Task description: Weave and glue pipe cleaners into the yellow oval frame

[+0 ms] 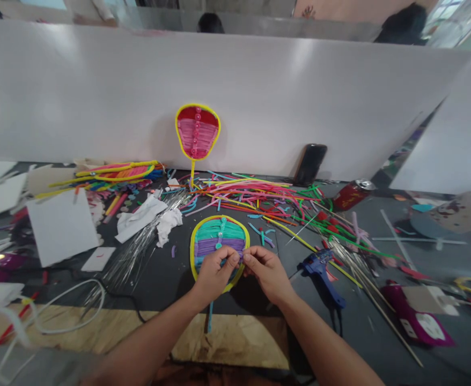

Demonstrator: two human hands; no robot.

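A fan-shaped craft piece point(222, 229) lies in front of me, with a yellow fuzzy rim and rows of teal, purple and blue pipe cleaners. Small round teal beads run down its middle, and a thin blue handle point(210, 316) sticks out towards me. Over its lower half, my left hand point(219, 268) is closed in a pinch. Just right of it, my right hand point(268, 272) pinches too, its fingertips close to the left ones near the rim. Something tiny and purplish may be between the fingertips; it is too small to name. Both hands cover the piece's lower part.
A finished-looking pink and red fan point(198, 131) stands upright against the white partition point(259, 96). Loose pipe cleaners point(243, 193) are heaped behind. At right are a blue glue gun point(319, 273), a red can point(352, 194) and a phone point(310, 164). Silvery strands point(139, 257) lie left.
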